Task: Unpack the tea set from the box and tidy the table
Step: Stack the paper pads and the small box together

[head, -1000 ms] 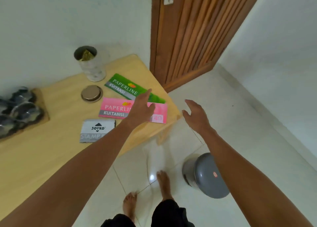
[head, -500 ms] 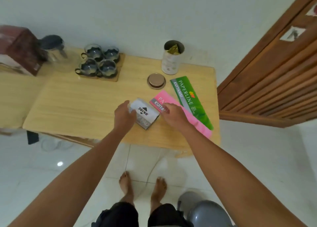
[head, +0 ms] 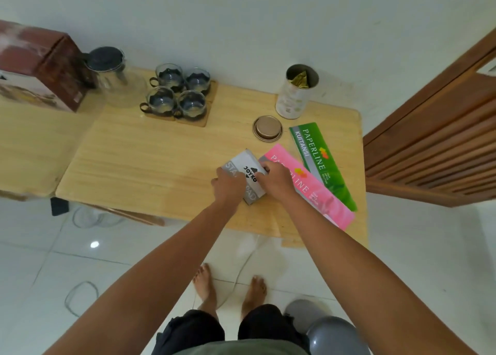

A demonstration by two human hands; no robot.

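A room in a home. White tile floor [head: 429, 260] at the bottom, slatted wooden door [head: 434, 140] at right, bare feet [head: 206, 285] below centre.

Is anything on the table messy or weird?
Yes. The tin stands open with its lid lying apart beside it, and the pink booklet and green booklet lie slanted, their ends at the table edge.

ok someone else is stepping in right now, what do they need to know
Left hand and right hand both grip the Joyko stamp pad box near the table's front edge.
Done: four glass cups on coasters, teapot out beside the tea set box.
Left: stamp pad box, pink and green receipt books, open tin and its lid.
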